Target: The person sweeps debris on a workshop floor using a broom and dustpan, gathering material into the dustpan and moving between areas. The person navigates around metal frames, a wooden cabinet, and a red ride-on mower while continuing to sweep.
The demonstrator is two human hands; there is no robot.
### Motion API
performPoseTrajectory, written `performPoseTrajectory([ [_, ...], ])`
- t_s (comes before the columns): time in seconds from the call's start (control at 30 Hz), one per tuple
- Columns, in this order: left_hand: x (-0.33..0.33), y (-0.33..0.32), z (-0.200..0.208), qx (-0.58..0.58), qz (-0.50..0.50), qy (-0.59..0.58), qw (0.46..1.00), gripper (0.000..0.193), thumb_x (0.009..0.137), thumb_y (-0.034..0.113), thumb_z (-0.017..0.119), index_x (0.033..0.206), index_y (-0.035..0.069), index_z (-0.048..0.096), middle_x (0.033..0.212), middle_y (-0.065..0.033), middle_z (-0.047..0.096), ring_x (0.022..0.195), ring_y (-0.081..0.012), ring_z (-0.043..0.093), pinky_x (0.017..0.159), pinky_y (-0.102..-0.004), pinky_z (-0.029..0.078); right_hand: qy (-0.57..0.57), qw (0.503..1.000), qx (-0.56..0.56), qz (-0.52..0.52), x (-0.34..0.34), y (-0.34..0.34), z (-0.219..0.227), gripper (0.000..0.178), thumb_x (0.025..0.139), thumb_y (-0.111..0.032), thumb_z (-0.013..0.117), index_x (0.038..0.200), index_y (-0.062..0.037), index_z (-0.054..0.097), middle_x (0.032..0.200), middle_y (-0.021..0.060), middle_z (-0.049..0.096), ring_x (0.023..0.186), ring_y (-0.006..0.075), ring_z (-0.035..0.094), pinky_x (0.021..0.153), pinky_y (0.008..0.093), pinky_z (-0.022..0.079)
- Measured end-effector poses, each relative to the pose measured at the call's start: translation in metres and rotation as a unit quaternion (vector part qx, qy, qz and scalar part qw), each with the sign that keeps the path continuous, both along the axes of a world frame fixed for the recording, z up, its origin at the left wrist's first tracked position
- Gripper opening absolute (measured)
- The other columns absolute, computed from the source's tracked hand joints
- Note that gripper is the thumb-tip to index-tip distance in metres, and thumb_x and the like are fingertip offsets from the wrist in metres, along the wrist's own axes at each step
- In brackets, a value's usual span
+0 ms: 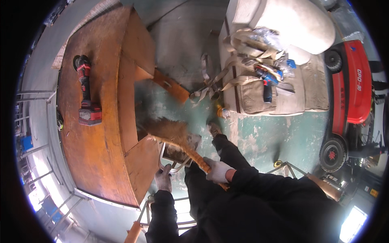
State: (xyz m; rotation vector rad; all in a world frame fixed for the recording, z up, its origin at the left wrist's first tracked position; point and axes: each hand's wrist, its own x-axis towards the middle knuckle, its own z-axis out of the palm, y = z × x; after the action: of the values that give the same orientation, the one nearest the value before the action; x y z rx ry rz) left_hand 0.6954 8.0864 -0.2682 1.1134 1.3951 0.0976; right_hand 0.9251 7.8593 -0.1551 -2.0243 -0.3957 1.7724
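Head view: the wooden cabinet [95,156] is a large box of varnished, scuffed brown board, its edges worn pale. Right of the cabinet's near corner, the right hand [219,171], in a pale knitted glove, is clenched around the handle of a broom [194,156] — long, orange-brown, rough-surfaced and slightly bowed. The broom runs slantwise, its far end beside the cabinet's open side, where a fan of dark brown bristles [164,126] spreads above the floor [259,139]. The left hand [163,178], gloved in grey knit, is just right of the cabinet's near corner, fingertips at a bent tubular metal frame [163,152]; whether they close around the tube, I cannot tell.

On the cabinet's top lies a red and black angle grinder [84,83] with a blocky battery. Right of the cabinet's far end, a flat orange-brown board [172,87] lies aslant. Farther right stands a beige fabric-covered block [253,104], soft-edged, bearing crumpled woven straps [243,81] and a blue drill [267,76]. Farthest right of the cabinet — a glossy red vehicle [357,81] on black rubber tyres [333,155]. The green floor paint is flaked and patchy.
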Motion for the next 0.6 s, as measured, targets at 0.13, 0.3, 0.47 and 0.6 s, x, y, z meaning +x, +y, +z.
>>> performPoseTrajectory([
  [0.13, 0.017, -0.013, -0.011, 0.004, 0.025, 0.063, 0.998, 0.039, 0.096, 0.032, 0.088, 0.107, -0.004, 0.076, 0.093, -0.0036, 0.067, 0.081, -0.0171, 0.059, 0.079, -0.0368, 0.048, 0.099, 0.993, -0.016, -0.057, 0.030, -0.008, -0.035, 0.099, 0.092, -0.018, 0.076, 0.180, -0.0078, 0.031, 0.109, 0.0251, 0.081, 0.082, 0.0330, 0.081, 0.080, 0.0453, 0.066],
  [0.3, 0.032, -0.015, -0.061, 0.003, 0.063, 0.048, 0.997, 0.040, 0.097, 0.034, 0.087, 0.107, -0.004, 0.076, 0.093, -0.0043, 0.068, 0.084, -0.0173, 0.060, 0.080, -0.0370, 0.048, 0.129, 0.984, -0.010, -0.122, 0.053, -0.004, -0.061, 0.104, 0.093, -0.019, 0.079, 0.181, -0.0030, 0.026, 0.107, 0.0228, 0.080, 0.079, 0.0310, 0.080, 0.076, 0.0433, 0.066],
  [0.47, 0.020, -0.010, -0.143, -0.068, 0.014, 0.135, 0.988, 0.043, 0.102, 0.032, 0.085, 0.121, -0.005, 0.075, 0.107, -0.0052, 0.071, 0.097, -0.0181, 0.063, 0.093, -0.0380, 0.050, 0.161, 0.976, -0.002, -0.143, 0.045, 0.013, -0.086, 0.105, 0.093, -0.018, 0.080, 0.181, -0.0035, 0.025, 0.108, 0.0232, 0.079, 0.079, 0.0316, 0.080, 0.076, 0.0440, 0.066],
  [0.6, 0.020, -0.017, -0.156, 0.016, -0.009, 0.216, 0.976, 0.062, 0.103, 0.040, 0.083, 0.137, -0.011, 0.073, 0.128, -0.0194, 0.078, 0.120, -0.0298, 0.071, 0.109, -0.0419, 0.053, 0.092, 0.986, 0.027, -0.140, 0.013, 0.022, -0.106, 0.100, 0.095, -0.023, 0.080, 0.179, -0.0040, 0.029, 0.107, 0.0228, 0.079, 0.084, 0.0338, 0.082, 0.081, 0.0449, 0.066],
])
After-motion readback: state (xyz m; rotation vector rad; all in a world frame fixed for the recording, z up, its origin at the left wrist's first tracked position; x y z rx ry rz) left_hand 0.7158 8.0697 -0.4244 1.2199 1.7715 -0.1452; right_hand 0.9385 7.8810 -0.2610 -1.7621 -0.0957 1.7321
